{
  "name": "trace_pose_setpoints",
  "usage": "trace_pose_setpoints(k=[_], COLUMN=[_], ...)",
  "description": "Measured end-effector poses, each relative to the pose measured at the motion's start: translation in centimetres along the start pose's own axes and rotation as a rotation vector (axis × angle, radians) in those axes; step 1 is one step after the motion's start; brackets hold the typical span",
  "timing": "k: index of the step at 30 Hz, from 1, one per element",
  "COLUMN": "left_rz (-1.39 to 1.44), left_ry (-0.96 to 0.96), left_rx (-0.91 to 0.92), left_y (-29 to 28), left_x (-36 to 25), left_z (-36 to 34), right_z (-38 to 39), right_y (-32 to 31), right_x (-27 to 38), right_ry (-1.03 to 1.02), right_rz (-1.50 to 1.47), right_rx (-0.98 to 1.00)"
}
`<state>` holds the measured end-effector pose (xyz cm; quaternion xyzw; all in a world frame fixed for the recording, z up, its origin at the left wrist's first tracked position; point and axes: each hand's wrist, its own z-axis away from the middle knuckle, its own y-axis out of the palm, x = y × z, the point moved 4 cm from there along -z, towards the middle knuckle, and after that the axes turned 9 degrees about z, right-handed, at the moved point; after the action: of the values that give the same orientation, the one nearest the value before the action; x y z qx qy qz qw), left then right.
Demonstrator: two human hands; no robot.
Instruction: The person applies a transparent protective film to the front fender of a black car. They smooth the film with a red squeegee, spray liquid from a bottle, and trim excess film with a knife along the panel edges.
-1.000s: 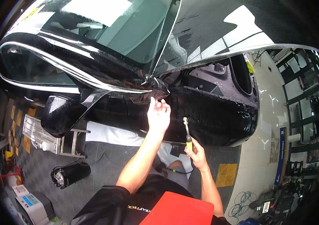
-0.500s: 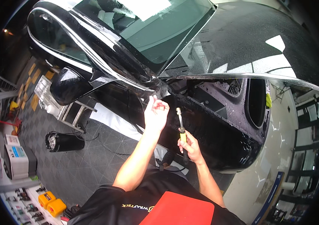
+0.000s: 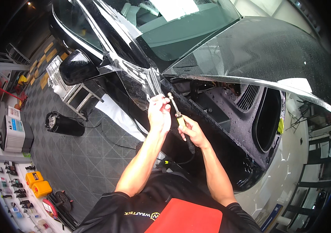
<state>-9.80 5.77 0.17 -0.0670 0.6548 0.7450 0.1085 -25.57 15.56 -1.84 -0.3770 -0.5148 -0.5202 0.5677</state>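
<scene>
My left hand (image 3: 159,116) has its fingers pinched on the gathered edge of a clear, shiny film (image 3: 134,79), which stretches in folds from the base of the black car's windscreen pillar. In my right hand (image 3: 193,133) is a slim wand (image 3: 180,119) with a metal nozzle, a yellow grip and a black hose below. Its nozzle points up close beside my left fingertips. Ahead on the right, the raised bonnet (image 3: 251,54) is wet with droplets. Under it lies the black front fender (image 3: 208,155). The side mirror (image 3: 79,66) is left of the film.
A metal step platform (image 3: 80,97) stands beside the car, with a black cylinder (image 3: 65,123) on the grey tiled floor. White backing sheet (image 3: 120,116) hangs along the car side. Farther left are a grey machine (image 3: 13,130), yellow containers (image 3: 41,188) and a board of small tools (image 3: 19,194).
My left hand has pulled the film out into long folds. The wand has tilted and come nearer to my left fingers. The view has shifted, so the car sits differently in it.
</scene>
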Motion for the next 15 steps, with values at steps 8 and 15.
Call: trace_pose_setpoints(k=[8, 15], left_rz=[0.154, 0.076], left_ry=[-0.234, -0.272], left_rx=[-0.055, -0.205], left_y=[0.5, 1.3], left_x=[0.4, -0.5], left_z=[-0.5, -1.1], right_z=[-2.8, -1.5], right_y=[0.6, 2.4], right_x=[0.1, -2.0], right_ry=[-0.023, 0.033], right_rz=[0.08, 0.232], right_rx=[0.036, -0.105])
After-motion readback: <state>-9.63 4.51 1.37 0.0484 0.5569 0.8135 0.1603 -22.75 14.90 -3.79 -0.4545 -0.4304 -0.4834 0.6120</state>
